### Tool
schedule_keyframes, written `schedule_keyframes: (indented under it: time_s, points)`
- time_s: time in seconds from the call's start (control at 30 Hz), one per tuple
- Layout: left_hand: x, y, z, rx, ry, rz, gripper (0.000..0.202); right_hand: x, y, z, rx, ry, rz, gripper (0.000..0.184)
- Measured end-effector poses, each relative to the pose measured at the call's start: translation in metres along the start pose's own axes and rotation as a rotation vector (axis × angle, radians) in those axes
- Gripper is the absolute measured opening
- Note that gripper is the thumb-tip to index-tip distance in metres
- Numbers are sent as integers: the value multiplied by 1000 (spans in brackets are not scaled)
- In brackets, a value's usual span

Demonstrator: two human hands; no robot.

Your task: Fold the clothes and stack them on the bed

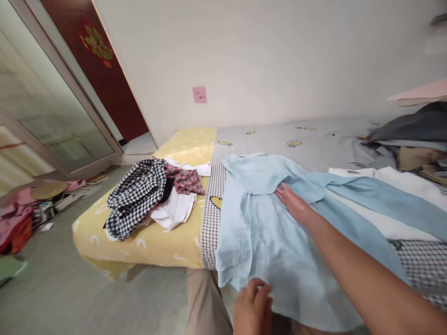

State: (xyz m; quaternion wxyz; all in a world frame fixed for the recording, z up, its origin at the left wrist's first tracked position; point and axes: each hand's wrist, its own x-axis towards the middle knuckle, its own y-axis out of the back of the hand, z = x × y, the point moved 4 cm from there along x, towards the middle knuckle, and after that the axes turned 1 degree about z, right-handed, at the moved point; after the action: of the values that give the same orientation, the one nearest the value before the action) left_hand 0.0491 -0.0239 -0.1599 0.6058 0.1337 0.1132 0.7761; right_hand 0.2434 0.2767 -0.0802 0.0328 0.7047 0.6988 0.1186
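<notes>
A light blue dress [258, 223] lies spread on the bed over a grey checked sheet [213, 186]. My right hand [295, 202] rests flat on the dress near its waist, fingers stretched out and pointing left. My left hand [253, 307] is at the near edge of the bed, fingers curled onto the dress hem; whether it pinches the cloth is unclear. A white garment [391, 181] lies under the blue sleeve at right.
A heap of clothes lies on the yellow sheet [150, 242] at left: a black-and-white checked piece [136, 195], a red patterned one [186, 180], a white one [174, 209]. More clothing [415, 135] is piled at far right. Floor clutter [21, 218] sits by the glass door.
</notes>
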Motion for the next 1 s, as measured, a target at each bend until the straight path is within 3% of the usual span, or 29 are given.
schedule_keyframes:
  time_s: [0.17, 0.27, 0.37, 0.47, 0.57, 0.7, 0.77, 0.87, 1.0]
  points:
    - [1, 47, -18, -29, 133, 256, 19, -25, 3, 8, 311, -113, -74, 46]
    - [5, 61, -35, 6, 216, 344, 16, -37, 12, 14, 436, -97, -15, 41]
    - [7, 47, -46, -199, 380, 240, 24, -44, 20, 21, 481, -72, 101, 39]
    - [8, 21, -46, -387, 502, 47, 53, -47, 16, 24, 442, -74, 134, 37]
    - [11, 5, -42, -652, 648, 13, 76, -47, 8, 22, 403, -75, 122, 37]
    - [25, -1, -31, -1290, 914, 89, 53, -40, 5, 17, 311, -138, 101, 39]
    - [35, -1, -22, -1454, 953, 75, 55, -32, 5, 13, 279, -161, 93, 36]
    - [42, 0, -10, -1557, 962, 65, 65, -18, 2, 5, 242, -167, 70, 33]
    - [40, -1, -6, -1499, 964, -13, 75, 1, -17, -2, 175, -170, 19, 28]
